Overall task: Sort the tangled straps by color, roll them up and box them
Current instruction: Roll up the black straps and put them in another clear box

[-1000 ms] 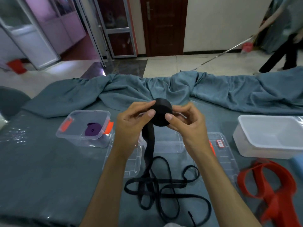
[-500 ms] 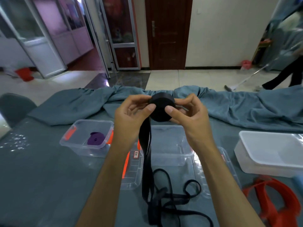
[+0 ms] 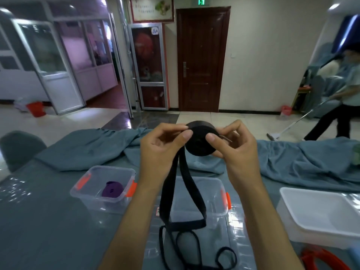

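I pinch the black roll [image 3: 201, 141] between left hand [image 3: 161, 151] and right hand [image 3: 236, 152] fingertips, tail [image 3: 175, 193] hanging below for winding.

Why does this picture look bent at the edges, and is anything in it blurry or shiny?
Head view: the wide-angle lens bows the door frames at left; the person with a mop at right is motion-blurred; glare patches glint on the table cover at left; both hands, left hand and right hand, and the black strap roll look fairly sharp.
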